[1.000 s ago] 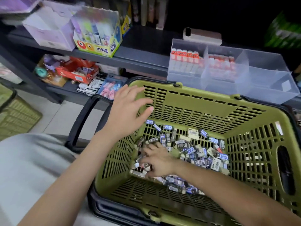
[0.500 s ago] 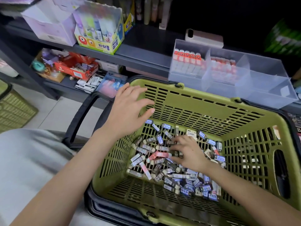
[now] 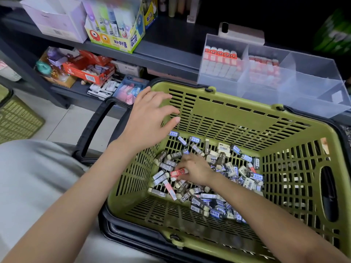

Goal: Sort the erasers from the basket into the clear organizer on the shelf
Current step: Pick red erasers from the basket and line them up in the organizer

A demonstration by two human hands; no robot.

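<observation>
**lurker:** what changed?

**me:** my right hand [image 3: 195, 168] slid left across the basket [image 3: 228, 120] and its fingers [image 3: 185, 164] pinched a red eraser [image 3: 176, 172], still down inside it. left hand [image 3: 150, 118] hovered released. organizer [image 3: 313, 76] trip looked next.

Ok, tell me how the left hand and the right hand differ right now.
The left hand is up at the far-left rim of the green basket; the right hand is down among the erasers on its floor. The left hand's fingers are spread and hold nothing; the right hand's fingers curl round a red-sleeved eraser. Both are bare and at the same basket.
</observation>
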